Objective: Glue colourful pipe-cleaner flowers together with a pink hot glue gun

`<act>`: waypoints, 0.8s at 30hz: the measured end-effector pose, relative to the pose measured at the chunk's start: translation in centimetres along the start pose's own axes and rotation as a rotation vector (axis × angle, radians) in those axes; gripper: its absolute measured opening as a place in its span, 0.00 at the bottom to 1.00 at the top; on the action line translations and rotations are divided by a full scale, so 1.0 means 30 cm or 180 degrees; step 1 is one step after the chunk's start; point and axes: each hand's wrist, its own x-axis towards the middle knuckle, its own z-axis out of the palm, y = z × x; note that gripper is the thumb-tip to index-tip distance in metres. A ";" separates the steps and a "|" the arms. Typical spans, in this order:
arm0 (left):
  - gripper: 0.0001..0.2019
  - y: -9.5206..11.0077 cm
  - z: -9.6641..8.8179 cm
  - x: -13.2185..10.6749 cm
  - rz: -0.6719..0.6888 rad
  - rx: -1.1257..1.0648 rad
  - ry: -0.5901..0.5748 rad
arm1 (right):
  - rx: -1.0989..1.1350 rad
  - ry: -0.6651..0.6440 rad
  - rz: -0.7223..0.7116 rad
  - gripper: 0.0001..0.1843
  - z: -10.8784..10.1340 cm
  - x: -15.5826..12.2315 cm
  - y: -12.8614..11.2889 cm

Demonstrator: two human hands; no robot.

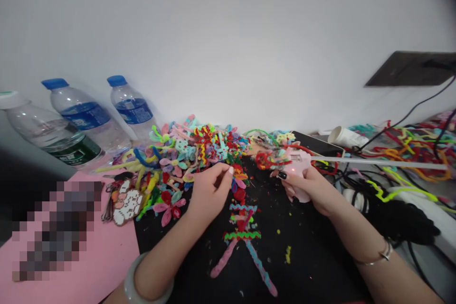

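Observation:
My left hand rests on the black mat, its fingertips pinched on the top of a pipe-cleaner figure that lies flat with wavy bands and two legs, one pink and one blue. My right hand grips a pink glue gun with a long clear glue stick sticking out to the right. The gun's tip points left toward the figure's top. A heap of colourful pipe-cleaner flowers and shapes lies just behind both hands.
Three water bottles lie at the back left. A pink sheet covers the left side, with a beaded charm on it. Loose pipe cleaners, black cables, a tipped paper cup and a wall socket fill the right.

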 end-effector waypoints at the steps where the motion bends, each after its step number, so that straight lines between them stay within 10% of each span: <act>1: 0.12 -0.009 -0.007 0.011 -0.0037 0.0114 -0.0136 | -0.0202 -0.0056 0.0109 0.18 -0.009 -0.003 -0.003; 6: 0.10 -0.044 -0.001 0.014 -0.0154 0.0536 -0.0731 | -0.0640 -0.0270 0.0432 0.19 -0.021 -0.014 -0.015; 15: 0.14 -0.106 0.022 0.025 -0.0223 0.0837 0.0265 | -0.0465 -0.0145 0.0275 0.20 -0.025 0.009 0.021; 24: 0.07 -0.120 0.014 0.027 -0.0281 0.0232 -0.0025 | -0.0234 -0.0368 0.0308 0.18 -0.012 0.008 0.044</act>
